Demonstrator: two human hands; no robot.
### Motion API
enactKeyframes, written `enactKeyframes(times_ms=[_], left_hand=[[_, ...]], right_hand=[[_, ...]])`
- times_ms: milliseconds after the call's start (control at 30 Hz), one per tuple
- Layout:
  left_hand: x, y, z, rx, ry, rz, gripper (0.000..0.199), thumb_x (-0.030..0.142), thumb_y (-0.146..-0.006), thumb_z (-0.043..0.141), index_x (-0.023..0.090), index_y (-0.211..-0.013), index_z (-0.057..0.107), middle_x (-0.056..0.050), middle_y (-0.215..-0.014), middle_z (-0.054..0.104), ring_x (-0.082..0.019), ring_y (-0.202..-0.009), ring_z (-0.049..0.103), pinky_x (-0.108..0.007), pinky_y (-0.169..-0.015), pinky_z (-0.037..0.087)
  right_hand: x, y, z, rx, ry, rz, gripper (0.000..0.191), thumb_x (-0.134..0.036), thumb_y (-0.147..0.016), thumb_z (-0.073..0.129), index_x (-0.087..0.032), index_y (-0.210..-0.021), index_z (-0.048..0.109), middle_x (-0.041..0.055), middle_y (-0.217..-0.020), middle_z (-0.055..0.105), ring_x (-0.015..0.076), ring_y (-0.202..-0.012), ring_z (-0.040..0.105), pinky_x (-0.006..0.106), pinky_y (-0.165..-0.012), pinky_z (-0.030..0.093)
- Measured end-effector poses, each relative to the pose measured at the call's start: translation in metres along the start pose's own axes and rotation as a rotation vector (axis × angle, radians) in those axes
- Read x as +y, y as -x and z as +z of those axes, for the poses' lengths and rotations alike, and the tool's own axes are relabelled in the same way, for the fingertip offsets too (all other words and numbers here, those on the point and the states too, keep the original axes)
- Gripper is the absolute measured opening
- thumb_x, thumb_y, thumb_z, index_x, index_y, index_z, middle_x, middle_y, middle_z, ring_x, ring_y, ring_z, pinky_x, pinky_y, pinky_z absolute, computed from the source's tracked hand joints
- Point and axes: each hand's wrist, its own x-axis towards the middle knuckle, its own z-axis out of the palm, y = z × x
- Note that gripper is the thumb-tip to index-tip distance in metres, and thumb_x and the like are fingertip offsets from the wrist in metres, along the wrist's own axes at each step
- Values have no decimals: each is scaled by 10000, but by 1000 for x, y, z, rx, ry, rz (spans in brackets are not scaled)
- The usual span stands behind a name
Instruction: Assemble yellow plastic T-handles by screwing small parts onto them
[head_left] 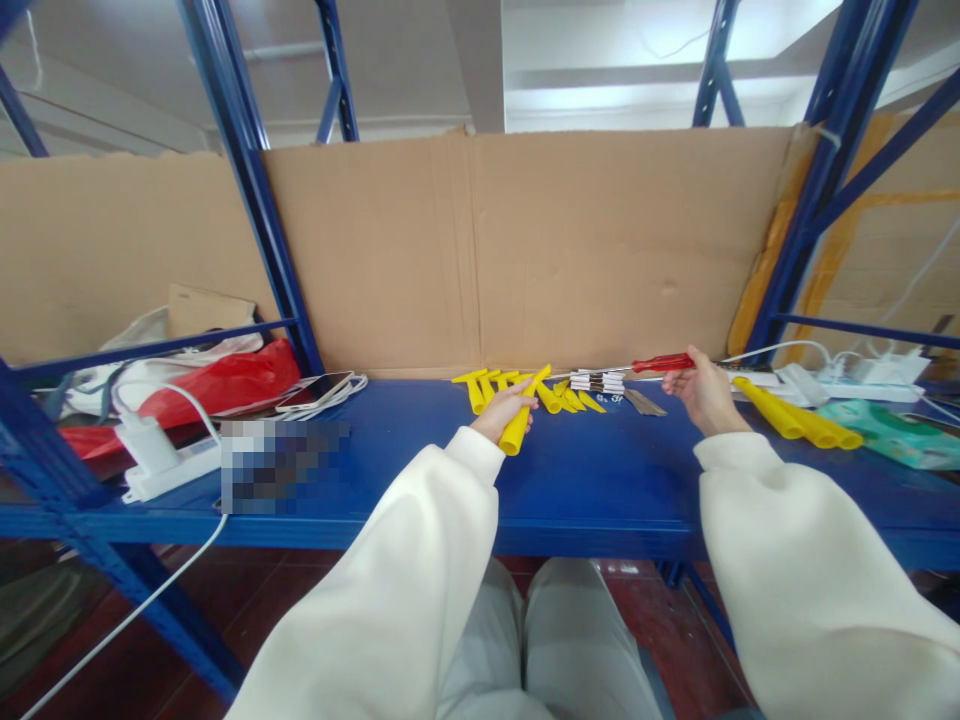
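My left hand [508, 410] is closed around a yellow plastic tube-shaped handle [516, 428], its open round end toward me. A crosswise head shows at its far end, overlapping other yellow pieces behind. Farther right, my right hand [703, 392] has its fingers at the butt end of a screwdriver with a red handle [661, 363]. The screwdriver's thin shaft points left, over small white-and-dark bundled parts [598, 382]. Several T-shaped yellow pieces [475, 392] lie in a row behind my left hand. Small yellow flat pieces [574, 399] and grey metal strips [643, 403] lie between my hands.
A blue metal shelf [592, 490] carries everything, with a cardboard sheet [600, 250] at its back. Several yellow tubes [799, 420] and a green packet [896, 432] lie right. Power strips [169, 465], white cables and a red bag [225, 388] are left. Blue posts [247, 180] flank the workspace.
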Motion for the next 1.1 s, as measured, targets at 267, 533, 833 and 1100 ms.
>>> enactKeyframes(times_ms=[267,533,833,1100], left_hand=[[-10,-12,-3,86,-153,53,693,92,-855,640,207,-1533,553,-49,-852,691,-92,-529,559,-194,-493,464],[-16,-14,2,142,-161,-10,891,70,-872,602,258,-1674,263,-29,-889,670,-93,-550,572,-173,-468,462],[-15,-13,3,138,-3,-50,932,21,-864,611,255,-1680,226,-81,-1043,695,-83,-564,586,-171,-484,479],[-18,-15,5,114,106,-27,938,-78,-807,571,246,-1650,318,-126,-1219,667,-88,-635,613,-172,-516,502]], right_hand=[[4,-2,-1,-18,9,-44,380,-417,-955,643,-229,-654,507,-40,-420,499,114,-359,508,191,-376,436],[1,1,0,-49,128,55,322,-317,-982,583,-215,-680,536,-5,-438,552,127,-368,515,207,-396,458],[4,9,6,-76,276,221,319,-239,-991,510,-200,-682,575,51,-497,632,130,-387,539,212,-421,469],[2,10,4,-96,388,496,320,-226,-1023,436,-164,-774,627,72,-510,651,137,-389,534,207,-397,441]])
